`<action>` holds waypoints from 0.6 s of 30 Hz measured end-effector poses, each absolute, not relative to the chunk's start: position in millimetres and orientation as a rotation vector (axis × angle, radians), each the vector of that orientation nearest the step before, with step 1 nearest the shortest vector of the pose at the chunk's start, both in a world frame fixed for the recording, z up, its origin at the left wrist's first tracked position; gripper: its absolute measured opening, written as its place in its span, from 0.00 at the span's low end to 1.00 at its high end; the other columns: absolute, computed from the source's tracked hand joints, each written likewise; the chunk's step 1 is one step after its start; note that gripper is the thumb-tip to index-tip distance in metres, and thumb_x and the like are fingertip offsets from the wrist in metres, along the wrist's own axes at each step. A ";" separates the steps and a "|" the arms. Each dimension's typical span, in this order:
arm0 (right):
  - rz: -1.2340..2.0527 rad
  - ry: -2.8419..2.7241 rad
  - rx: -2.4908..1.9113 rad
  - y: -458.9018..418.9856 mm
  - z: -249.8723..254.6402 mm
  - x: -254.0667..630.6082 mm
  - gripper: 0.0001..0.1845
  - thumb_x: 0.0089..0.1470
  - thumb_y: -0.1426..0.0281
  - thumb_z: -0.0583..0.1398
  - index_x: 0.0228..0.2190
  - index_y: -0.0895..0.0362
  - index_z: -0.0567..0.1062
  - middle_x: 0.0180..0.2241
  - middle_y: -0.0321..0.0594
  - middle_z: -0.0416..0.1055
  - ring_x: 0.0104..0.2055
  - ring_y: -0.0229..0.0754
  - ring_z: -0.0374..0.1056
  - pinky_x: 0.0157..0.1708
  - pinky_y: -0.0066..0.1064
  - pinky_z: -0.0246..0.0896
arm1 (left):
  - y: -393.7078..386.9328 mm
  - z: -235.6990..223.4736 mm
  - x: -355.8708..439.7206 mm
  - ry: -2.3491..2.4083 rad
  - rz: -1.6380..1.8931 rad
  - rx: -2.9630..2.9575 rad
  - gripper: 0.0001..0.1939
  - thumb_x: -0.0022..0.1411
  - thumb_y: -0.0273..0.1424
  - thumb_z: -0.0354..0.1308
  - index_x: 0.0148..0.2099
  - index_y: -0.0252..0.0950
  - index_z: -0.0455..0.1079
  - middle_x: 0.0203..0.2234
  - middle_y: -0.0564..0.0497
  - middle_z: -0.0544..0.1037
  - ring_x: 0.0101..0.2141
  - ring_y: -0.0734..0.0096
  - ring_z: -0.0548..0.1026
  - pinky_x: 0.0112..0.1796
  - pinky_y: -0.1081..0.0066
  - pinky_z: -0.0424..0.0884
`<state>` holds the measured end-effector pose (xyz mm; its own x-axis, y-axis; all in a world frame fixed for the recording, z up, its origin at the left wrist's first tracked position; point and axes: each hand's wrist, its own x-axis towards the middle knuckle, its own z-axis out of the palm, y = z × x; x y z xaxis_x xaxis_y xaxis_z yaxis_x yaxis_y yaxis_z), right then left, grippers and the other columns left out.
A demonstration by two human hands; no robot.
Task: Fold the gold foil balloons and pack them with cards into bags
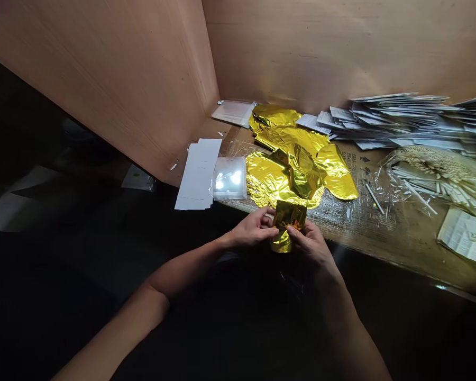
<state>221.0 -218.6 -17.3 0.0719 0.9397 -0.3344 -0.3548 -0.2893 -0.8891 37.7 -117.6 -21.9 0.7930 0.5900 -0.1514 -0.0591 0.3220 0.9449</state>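
the gold foil piece (289,225) is partly hidden: the left hand (254,227) and right hand (309,243) cover its middle, so its full shape cannot be determined. the left forearm (158,280) and right forearm (341,312) are cut off by the lower edge of the view. the stack of printed sheets (400,119), plastic bag of white sticks (432,180) and printed leaflet (466,235) extend past the right edge. glare obscures the contents of the clear packet (230,177). the pale item (137,179) in shadow is too dark to identify. the print on the cardboard (359,164) is too small to read.
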 end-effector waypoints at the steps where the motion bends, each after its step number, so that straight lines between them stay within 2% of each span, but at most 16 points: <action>1: 1.436 -0.694 -1.242 -219.6 -16.9 221.5 0.23 0.53 0.54 0.74 0.46 0.51 0.80 0.37 0.41 0.81 0.33 0.49 0.77 0.36 0.40 0.74 | -118.0 -23.1 37.1 0.516 0.420 1.147 0.23 0.60 0.37 0.71 0.53 0.34 0.72 0.34 0.50 0.78 0.30 0.74 0.77 0.34 0.72 0.74; 3: 1.359 -0.766 -1.273 -222.6 -14.6 227.2 0.21 0.52 0.53 0.74 0.42 0.51 0.81 0.34 0.41 0.80 0.32 0.48 0.75 0.34 0.39 0.72 | -117.0 -24.3 34.4 0.521 0.432 1.107 0.15 0.60 0.37 0.70 0.43 0.32 0.75 0.29 0.51 0.77 0.26 0.75 0.74 0.30 0.72 0.72; 6: 1.335 -1.115 -1.311 -225.7 -3.8 245.6 0.15 0.57 0.53 0.70 0.34 0.52 0.83 0.35 0.43 0.79 0.35 0.49 0.75 0.36 0.39 0.71 | -110.3 -24.4 26.5 0.538 0.550 1.255 0.06 0.60 0.31 0.64 0.37 0.33 0.77 0.26 0.51 0.76 0.24 0.75 0.72 0.28 0.73 0.69; 7: 1.297 -1.249 -1.341 -224.9 1.7 251.9 0.14 0.60 0.54 0.68 0.34 0.52 0.84 0.39 0.44 0.80 0.39 0.51 0.75 0.40 0.40 0.71 | -107.7 -24.1 23.4 0.511 0.582 1.383 0.05 0.59 0.28 0.62 0.36 0.33 0.79 0.27 0.50 0.77 0.26 0.74 0.74 0.30 0.72 0.70; 9: 1.172 -1.462 -1.430 -218.7 13.2 260.0 0.13 0.63 0.57 0.65 0.41 0.51 0.85 0.45 0.45 0.80 0.45 0.52 0.75 0.45 0.40 0.70 | -104.9 -22.5 18.2 0.431 0.612 1.673 0.09 0.58 0.24 0.59 0.35 0.35 0.81 0.31 0.48 0.79 0.32 0.71 0.76 0.36 0.71 0.71; 11: 1.122 -1.621 -1.502 -207.7 22.2 258.8 0.13 0.63 0.58 0.64 0.44 0.51 0.84 0.43 0.43 0.80 0.43 0.50 0.74 0.42 0.37 0.70 | -105.5 -19.4 15.1 0.322 0.569 1.892 0.12 0.57 0.21 0.58 0.36 0.36 0.83 0.35 0.47 0.81 0.35 0.69 0.77 0.39 0.70 0.72; 13: 1.215 -1.791 -1.515 -195.9 26.8 249.9 0.13 0.64 0.56 0.64 0.37 0.52 0.83 0.33 0.40 0.78 0.34 0.47 0.72 0.33 0.33 0.67 | -103.4 -16.2 12.7 0.207 0.491 2.006 0.14 0.58 0.19 0.58 0.39 0.37 0.83 0.39 0.46 0.82 0.37 0.68 0.78 0.40 0.70 0.73; 15: 1.254 -1.865 -1.518 -187.5 27.0 239.7 0.18 0.63 0.54 0.63 0.29 0.52 0.80 0.26 0.39 0.75 0.28 0.45 0.69 0.28 0.33 0.63 | -87.9 -14.3 5.3 0.230 0.497 2.076 0.14 0.63 0.21 0.59 0.46 0.38 0.83 0.42 0.45 0.82 0.40 0.65 0.80 0.44 0.69 0.75; 18: 1.213 -1.760 -1.566 -183.5 22.1 232.6 0.19 0.62 0.51 0.63 0.29 0.52 0.80 0.26 0.40 0.75 0.27 0.46 0.69 0.26 0.32 0.64 | -33.8 -13.1 -31.3 0.912 0.814 2.110 0.15 0.69 0.33 0.62 0.56 0.36 0.77 0.49 0.41 0.81 0.50 0.58 0.79 0.53 0.62 0.74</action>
